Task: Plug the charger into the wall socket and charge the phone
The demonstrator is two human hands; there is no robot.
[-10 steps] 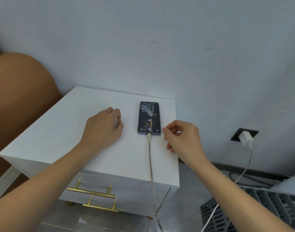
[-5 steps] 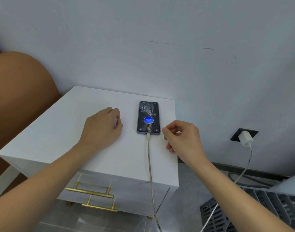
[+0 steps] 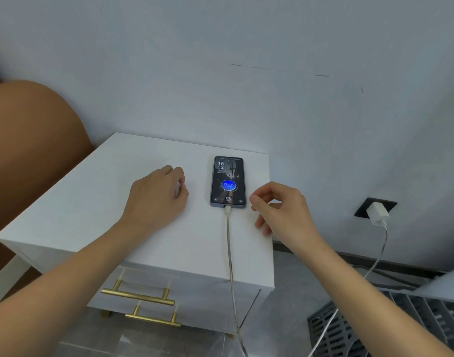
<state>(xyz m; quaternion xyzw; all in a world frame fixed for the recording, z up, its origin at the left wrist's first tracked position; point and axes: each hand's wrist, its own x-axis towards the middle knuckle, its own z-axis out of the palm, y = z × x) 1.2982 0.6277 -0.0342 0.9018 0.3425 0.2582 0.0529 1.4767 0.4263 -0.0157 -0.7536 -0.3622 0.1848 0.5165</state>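
A dark phone (image 3: 228,182) lies face up on the white nightstand (image 3: 97,202), its screen lit with a blue charging circle reading about 79%. A white cable (image 3: 230,256) is plugged into its near end and hangs over the nightstand's front edge. The white charger (image 3: 378,213) sits in the black wall socket (image 3: 365,207) low on the wall at right. My left hand (image 3: 159,194) rests on the top, left of the phone, fingers curled, holding nothing. My right hand (image 3: 280,208) hovers just right of the phone's near end, fingers loosely curled and empty.
The nightstand has two drawers with gold handles (image 3: 138,296). A brown padded headboard (image 3: 27,155) stands at left. A grey slatted crate (image 3: 401,328) sits on the floor at the lower right, under the cable's run from the charger. The grey wall (image 3: 246,73) rises behind.
The phone's screen went from a small charging icon to a larger blue circle showing the charge level. Both hands stayed almost still beside the phone.
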